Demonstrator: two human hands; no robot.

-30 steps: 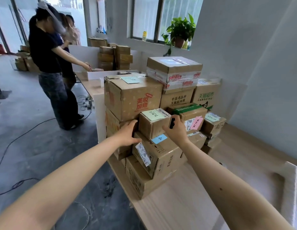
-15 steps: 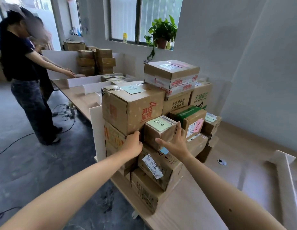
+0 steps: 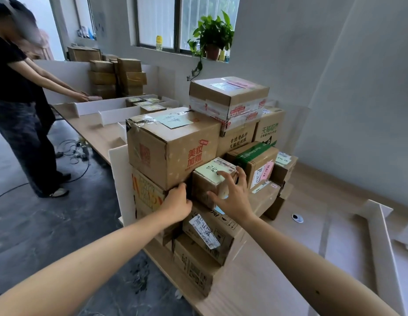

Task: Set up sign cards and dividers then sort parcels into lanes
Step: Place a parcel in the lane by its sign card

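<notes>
The small parcel [image 3: 203,189], a brown cardboard cube with a pale green handwritten note [image 3: 211,173] on its top, sits in the front of the parcel stack. It rests on a tilted carton with a white shipping label [image 3: 213,226] and stands just beside a large carton printed in red [image 3: 171,151] on its left. The right hand [image 3: 235,199] lies against the parcel's front right corner, fingers spread and nearly straight, thumb across the front face, fingertips [image 3: 238,171] at the top edge. The left hand [image 3: 176,205] is at the parcel's left side; its fingers go into the gap beside the large carton and are hidden, so its grip cannot be determined. To the right stands a carton with green tape [image 3: 253,156] and a pink note [image 3: 268,168]; a heavily taped carton [image 3: 228,96] tops the stack. A white divider board [image 3: 118,179] stands upright against the stack's left end. All rest on a light wooden table [image 3: 255,281], with another white divider [image 3: 378,236] lying well apart to the right. A second person [image 3: 14,87] stands at the table's far left end. A potted plant [image 3: 212,35] occupies the windowsill.
</notes>
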